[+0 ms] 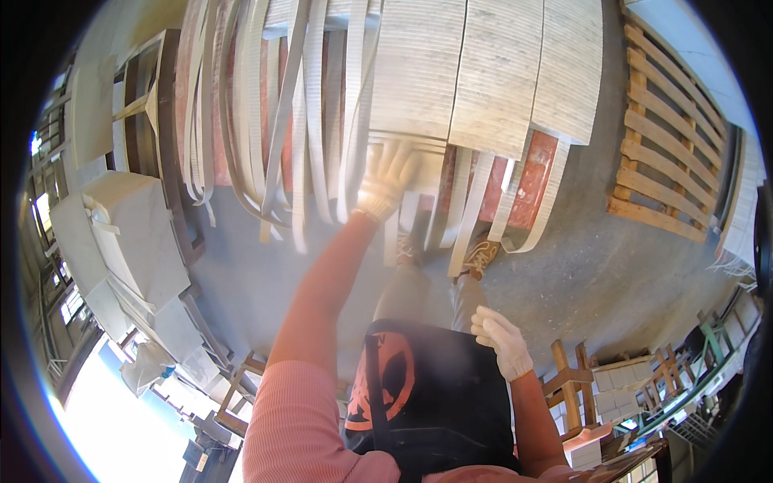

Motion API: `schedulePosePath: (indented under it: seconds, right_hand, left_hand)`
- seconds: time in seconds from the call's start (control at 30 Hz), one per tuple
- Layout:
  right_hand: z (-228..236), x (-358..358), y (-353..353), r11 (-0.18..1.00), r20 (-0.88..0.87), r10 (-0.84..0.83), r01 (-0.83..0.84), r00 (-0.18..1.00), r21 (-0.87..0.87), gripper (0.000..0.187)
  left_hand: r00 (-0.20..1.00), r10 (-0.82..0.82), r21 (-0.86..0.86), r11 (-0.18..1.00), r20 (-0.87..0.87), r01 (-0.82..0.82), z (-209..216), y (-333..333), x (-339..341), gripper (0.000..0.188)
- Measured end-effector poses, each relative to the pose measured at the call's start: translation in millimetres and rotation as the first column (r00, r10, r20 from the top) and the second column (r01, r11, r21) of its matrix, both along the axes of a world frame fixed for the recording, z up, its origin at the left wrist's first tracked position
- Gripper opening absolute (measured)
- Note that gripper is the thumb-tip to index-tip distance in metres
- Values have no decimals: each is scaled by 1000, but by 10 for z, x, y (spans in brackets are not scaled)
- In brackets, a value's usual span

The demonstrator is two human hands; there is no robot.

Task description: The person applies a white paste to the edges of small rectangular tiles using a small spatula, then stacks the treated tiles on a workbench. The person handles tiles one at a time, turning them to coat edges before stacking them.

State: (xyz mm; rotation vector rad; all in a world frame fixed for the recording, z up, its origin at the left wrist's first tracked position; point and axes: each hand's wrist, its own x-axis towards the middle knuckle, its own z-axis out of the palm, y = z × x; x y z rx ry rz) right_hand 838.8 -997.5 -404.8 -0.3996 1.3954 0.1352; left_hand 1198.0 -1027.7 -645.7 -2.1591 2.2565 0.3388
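Observation:
My left hand (388, 179), in a white glove, reaches forward. Its fingers are spread on the near end of a pale stack of thin, tightly packed strips or slabs (415, 68); the exact kind I cannot make out. Alongside stand two more such stacks, a middle one (495, 80) and a right one (570, 68). Several long whitish straps (299, 161) hang loose left of my hand, and more hang under the stacks. Red surfaces (535, 181) show between them. My right hand (502, 343), also gloved, is held by my side with fingers loosely bent and slightly apart, nothing visible in it.
A slatted wooden pallet (668, 141) lies on the grey floor (564, 274) at the right. Large pale wrapped blocks (133, 233) stand at the left beside a dark frame (171, 121). Wooden stands (570, 382) are at the lower right. My shoes (481, 256) are close to the hanging straps.

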Motion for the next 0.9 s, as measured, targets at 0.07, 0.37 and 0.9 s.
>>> schedulePosePath:
  seconds: [0.07,0.37,0.9]
  right_hand:
    - [1,4,-8,1000,-1,4,-4,1000,0,52]
    - [-30,38,-70,1000,7,-21,21,1000,19,53]
    - [-302,207,-362,996,44,13,-10,999,-84,54]
  left_hand:
    - [1000,10,-19,1000,-21,-10,-11,-2,11,64]
    - [998,-65,-90,994,16,66,200,-267,33,54]
    - [991,-120,336,937,51,96,441,-530,-41,83]
